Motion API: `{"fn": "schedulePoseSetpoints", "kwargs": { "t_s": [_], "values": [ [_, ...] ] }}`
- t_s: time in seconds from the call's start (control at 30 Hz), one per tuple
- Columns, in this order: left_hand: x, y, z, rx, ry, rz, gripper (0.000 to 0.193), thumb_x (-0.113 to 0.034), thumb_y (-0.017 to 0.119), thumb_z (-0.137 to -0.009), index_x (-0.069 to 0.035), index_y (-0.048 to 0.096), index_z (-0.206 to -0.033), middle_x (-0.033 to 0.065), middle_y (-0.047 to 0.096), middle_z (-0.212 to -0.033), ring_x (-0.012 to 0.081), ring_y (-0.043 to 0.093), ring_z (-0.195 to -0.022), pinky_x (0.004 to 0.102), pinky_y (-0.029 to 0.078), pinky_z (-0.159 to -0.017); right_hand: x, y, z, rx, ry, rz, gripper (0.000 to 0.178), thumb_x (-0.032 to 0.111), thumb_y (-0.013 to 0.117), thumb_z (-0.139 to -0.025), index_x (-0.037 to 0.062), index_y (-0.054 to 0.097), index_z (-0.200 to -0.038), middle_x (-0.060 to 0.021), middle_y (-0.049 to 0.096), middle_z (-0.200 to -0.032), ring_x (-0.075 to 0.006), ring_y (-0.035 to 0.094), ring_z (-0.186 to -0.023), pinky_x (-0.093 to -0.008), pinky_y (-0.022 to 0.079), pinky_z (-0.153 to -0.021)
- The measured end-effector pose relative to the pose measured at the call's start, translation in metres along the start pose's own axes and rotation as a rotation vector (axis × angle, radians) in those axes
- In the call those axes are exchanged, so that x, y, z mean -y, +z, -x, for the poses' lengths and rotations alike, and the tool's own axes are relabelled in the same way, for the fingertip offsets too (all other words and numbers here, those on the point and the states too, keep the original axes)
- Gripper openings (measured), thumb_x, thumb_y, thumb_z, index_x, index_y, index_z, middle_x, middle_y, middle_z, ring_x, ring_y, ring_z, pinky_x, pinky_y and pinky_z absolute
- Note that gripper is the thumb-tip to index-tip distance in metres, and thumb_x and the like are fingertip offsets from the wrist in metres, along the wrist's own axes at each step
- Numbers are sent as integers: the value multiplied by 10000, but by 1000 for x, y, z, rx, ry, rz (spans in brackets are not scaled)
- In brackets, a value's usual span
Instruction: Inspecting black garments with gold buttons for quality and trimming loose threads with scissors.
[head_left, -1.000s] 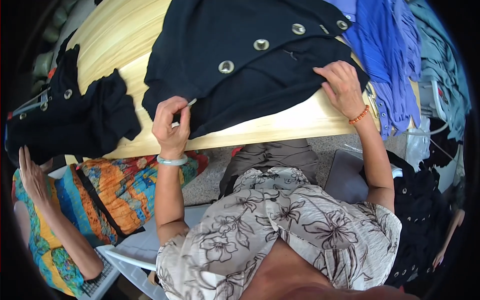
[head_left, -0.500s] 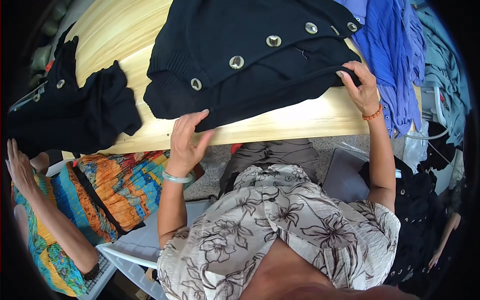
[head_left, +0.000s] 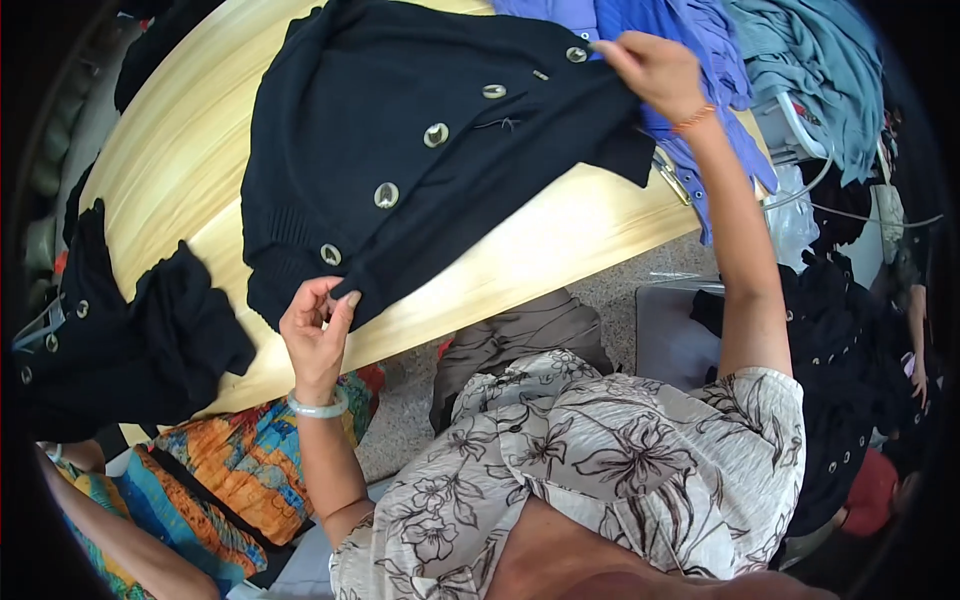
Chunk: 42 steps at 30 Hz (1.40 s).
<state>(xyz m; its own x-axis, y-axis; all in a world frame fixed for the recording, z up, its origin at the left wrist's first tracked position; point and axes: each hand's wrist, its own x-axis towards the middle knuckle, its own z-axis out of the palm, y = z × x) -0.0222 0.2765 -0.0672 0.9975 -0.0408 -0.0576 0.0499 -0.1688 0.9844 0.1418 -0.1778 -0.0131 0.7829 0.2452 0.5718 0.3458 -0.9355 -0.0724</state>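
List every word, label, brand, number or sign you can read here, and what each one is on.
There are none that I can read.
Black knit garment held by the left hand and right hand: no readable text; its small pale mark is too small to make out.
White shirt: dark flower drawings, no legible words.
Purple clothes: no text I can make out.

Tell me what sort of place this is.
Probably a garment workshop: a black knitted garment with shiny buttons lies partly on a pale wood-grained table, with blue-purple fabric garments and crumpled teal cloth piled nearby.
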Motion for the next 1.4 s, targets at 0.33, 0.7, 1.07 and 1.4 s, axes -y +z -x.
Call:
{"fn": "schedulePoseSetpoints", "kwargs": {
  "t_s": [0.33,0.7,1.07,1.4],
  "values": [
    [9,9,-2,-112,-32,68,183,43,725,-828,-6,627,-974,-35,613,-793,8,499,-650,147,405,-612,225,29,54,214,-174,-929,450,138,761,-760,102,609,-1182,-98,634,-1150,-274,672,-879,-331,571,-701],
    [8,10,8,-82,121,-17,92,34,718,-813,14,629,-817,7,579,-846,35,425,-681,187,344,-588,272,59,64,484,-93,-1037,210,179,731,-771,25,645,-885,-99,608,-814,-278,627,-656,-371,485,-589],
    [6,3,-30,-202,157,-229,208,37,681,-845,16,654,-1051,32,602,-925,60,558,-739,202,482,-646,286,52,74,433,-144,-955,174,105,655,-794,68,575,-944,-91,570,-872,-300,621,-709,-404,492,-595],
    [-13,0,-27,-91,-147,128,100,-13,727,-840,1,696,-934,-8,672,-784,18,554,-642,148,406,-562,293,51,65,300,-132,-805,313,69,687,-775,54,514,-1035,-113,561,-872,-292,648,-722,-390,518,-610]
  ]
}}
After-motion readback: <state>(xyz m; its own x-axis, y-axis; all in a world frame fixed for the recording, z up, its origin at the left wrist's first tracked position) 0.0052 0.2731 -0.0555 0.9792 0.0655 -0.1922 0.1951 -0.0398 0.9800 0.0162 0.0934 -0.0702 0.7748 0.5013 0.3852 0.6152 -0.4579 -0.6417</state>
